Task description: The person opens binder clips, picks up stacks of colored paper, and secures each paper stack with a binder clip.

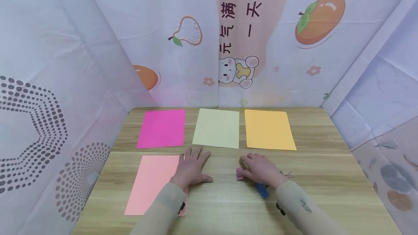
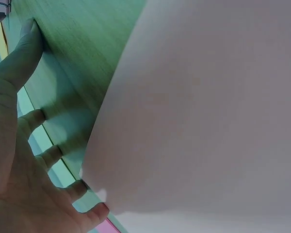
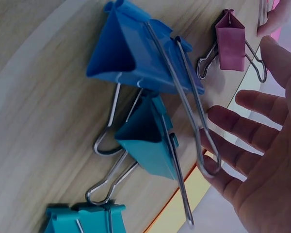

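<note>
Two pale sleeves [image 1: 162, 209] reach over the wooden counter [image 1: 225, 198], each ending in a bare hand. With fingers spread and nearly straight, the left hand [image 1: 192, 169] lies partly over the far right corner of the pink sheet [image 1: 151, 186]. Fingers loose and slightly bent, the right hand [image 1: 259, 168] has its thumb close to the pink clip [image 3: 231, 48]; contact cannot be told. Near that wrist lie a blue clip [image 3: 145, 53] and two teal clips [image 3: 157, 158]. Beyond the hands, magenta [image 1: 161, 128], pale green [image 1: 217, 128] and orange sheets [image 1: 270, 130] run left to right.
</note>
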Demonstrator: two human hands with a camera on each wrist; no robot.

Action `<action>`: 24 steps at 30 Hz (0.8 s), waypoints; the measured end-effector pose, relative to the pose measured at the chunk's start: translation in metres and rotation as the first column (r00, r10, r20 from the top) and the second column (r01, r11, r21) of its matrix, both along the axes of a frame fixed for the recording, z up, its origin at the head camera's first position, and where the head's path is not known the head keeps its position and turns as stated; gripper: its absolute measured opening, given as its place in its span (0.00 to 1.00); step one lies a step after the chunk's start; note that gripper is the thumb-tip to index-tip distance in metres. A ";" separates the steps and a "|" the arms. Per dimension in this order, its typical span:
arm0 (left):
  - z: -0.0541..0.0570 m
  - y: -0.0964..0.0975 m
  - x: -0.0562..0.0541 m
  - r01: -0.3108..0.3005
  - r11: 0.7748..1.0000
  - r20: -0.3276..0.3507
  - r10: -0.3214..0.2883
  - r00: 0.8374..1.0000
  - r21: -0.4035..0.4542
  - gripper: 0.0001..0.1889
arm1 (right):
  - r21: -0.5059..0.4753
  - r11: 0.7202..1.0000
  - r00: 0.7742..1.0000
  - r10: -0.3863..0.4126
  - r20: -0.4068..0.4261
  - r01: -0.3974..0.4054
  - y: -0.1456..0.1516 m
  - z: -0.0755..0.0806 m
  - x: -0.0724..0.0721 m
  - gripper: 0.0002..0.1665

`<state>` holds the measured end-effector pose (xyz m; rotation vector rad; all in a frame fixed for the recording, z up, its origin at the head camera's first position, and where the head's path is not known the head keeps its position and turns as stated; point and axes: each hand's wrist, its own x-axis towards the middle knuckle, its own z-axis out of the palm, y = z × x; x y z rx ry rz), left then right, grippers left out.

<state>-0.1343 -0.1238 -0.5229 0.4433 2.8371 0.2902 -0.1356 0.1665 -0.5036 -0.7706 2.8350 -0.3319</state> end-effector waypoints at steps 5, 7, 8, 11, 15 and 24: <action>-0.003 0.000 -0.001 -0.002 1.000 -0.006 0.002 1.000 0.000 0.53 | 0.003 1.000 1.000 -0.014 -0.020 0.014 -0.002 -0.002 0.000 0.23; -0.004 0.000 -0.002 -0.003 1.000 -0.002 0.003 1.000 -0.006 0.54 | 0.004 1.000 0.999 -0.020 -0.031 0.020 -0.003 -0.003 0.000 0.21; -0.004 0.000 -0.002 -0.004 1.000 -0.001 0.004 1.000 -0.008 0.54 | 0.007 1.000 0.999 -0.022 -0.038 0.022 -0.004 -0.004 0.001 0.20; -0.005 0.000 -0.003 -0.007 1.000 0.008 0.007 1.000 -0.013 0.54 | 0.011 0.999 0.998 -0.035 -0.049 0.036 -0.005 -0.005 0.001 0.19; -0.004 0.000 -0.003 -0.009 1.000 0.012 0.009 1.000 -0.015 0.54 | 0.013 0.999 0.997 -0.049 -0.054 0.050 -0.005 -0.007 0.002 0.19; -0.002 0.000 -0.002 -0.011 1.000 0.015 0.011 1.000 -0.008 0.54 | -0.067 0.995 0.996 -0.071 0.050 0.075 0.000 -0.002 -0.001 0.19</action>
